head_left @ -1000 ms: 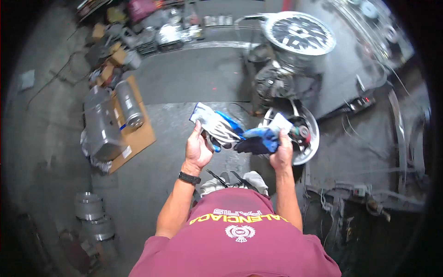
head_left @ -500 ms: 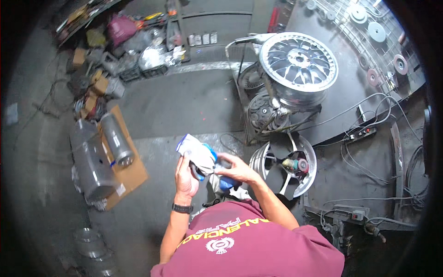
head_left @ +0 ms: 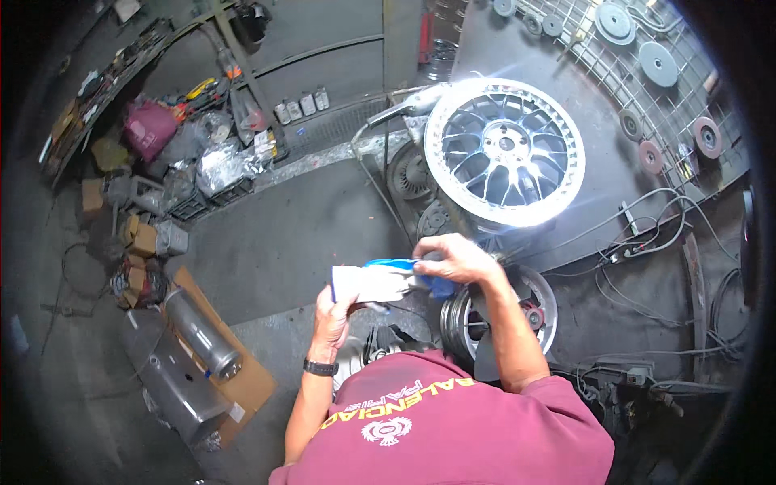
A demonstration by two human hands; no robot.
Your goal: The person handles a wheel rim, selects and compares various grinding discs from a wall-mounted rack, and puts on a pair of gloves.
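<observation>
Between the two raised hands, at chest height over a workshop floor, a white-and-blue work glove point(head_left: 380, 281) is stretched roughly sideways — its long axis runs left to right across the view. The left hand point(head_left: 333, 315) comes up from below and pinches the white end, fingers closed on the fabric. The right hand point(head_left: 454, 259) reaches across from the right and closes its grip over the blue end, knuckles up, so the glove lies to the left of that hand and above the other one. Both hands touch the glove; neither is nearer than the other. A dark wristwatch point(head_left: 321, 367) sits on the left wrist, and the maroon shirt point(head_left: 453, 428) fills the lower edge.

Just beyond the right hand, a large polished alloy wheel point(head_left: 503, 152) stands tilted on a stand, well lit. Below the right forearm a smaller wheel rim point(head_left: 540, 301) lies flat on the floor — part of it hidden by the arm. Off to the left, well apart, a metal cylinder point(head_left: 202, 333) rests on a sheet of cardboard point(head_left: 250, 380). Cables point(head_left: 647, 234) trail over the floor at right. Nothing stands between the hands and the glove.
</observation>
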